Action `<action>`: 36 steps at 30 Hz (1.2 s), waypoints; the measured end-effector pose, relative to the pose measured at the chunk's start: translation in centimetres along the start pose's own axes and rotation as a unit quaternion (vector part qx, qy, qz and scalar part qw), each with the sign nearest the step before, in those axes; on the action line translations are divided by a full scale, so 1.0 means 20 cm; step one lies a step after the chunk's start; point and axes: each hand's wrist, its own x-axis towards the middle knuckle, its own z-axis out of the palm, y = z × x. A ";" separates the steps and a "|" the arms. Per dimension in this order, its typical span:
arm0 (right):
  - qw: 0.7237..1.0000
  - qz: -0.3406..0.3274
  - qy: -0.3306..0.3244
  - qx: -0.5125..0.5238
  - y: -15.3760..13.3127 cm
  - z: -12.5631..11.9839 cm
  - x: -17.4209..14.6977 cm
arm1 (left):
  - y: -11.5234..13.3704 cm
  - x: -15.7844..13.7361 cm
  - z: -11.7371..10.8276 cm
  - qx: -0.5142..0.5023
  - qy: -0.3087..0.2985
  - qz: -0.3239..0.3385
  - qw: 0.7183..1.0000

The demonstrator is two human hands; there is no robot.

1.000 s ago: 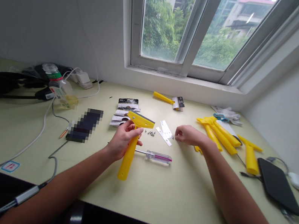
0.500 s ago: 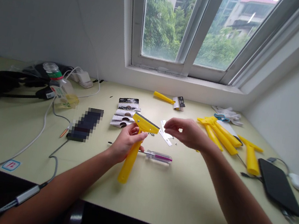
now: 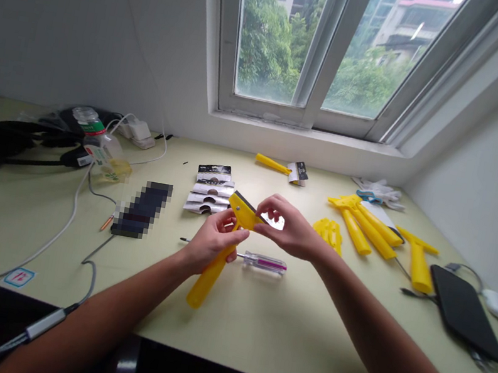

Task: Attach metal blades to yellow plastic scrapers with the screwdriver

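Note:
My left hand (image 3: 213,238) is closed around the neck of a yellow scraper (image 3: 207,278), its handle slanting down toward me. The scraper's head has a dark strip along its top edge and a screw near the left end. At the head's right end, my right hand (image 3: 283,223) touches it with thumb and fingers pinched; anything small between the fingertips is hidden. Beneath my left hand lies a screwdriver (image 3: 265,263) with a clear and purple handle. Several yellow scraper head pieces (image 3: 329,234) rest just right of my right hand.
Several yellow scraper handles (image 3: 360,230) lie at the right, near white gloves (image 3: 382,191) and a black phone-like device (image 3: 467,312). Packaging cards (image 3: 212,183) sit behind my left hand. A carded yellow handle (image 3: 272,164) is by the window. Bottle (image 3: 104,153) and cables stand left.
My right hand has moved left and down from above the table to the scraper's head. The scraper has tilted slightly, its handle end shifting left. Yellow head pieces behind my right forearm have come into view.

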 end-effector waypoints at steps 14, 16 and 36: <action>0.932 0.108 -0.165 0.305 0.05 0.00 0.01 | 0.04 -0.02 0.01 0.059 -0.038 -0.033 0.997; 0.922 0.104 -0.184 0.324 0.07 -0.01 0.00 | 0.04 -0.02 0.01 0.063 -0.043 -0.043 0.996; 0.966 0.100 -0.104 0.216 0.05 0.07 0.00 | 0.01 0.00 -0.01 0.028 -0.011 -0.041 0.999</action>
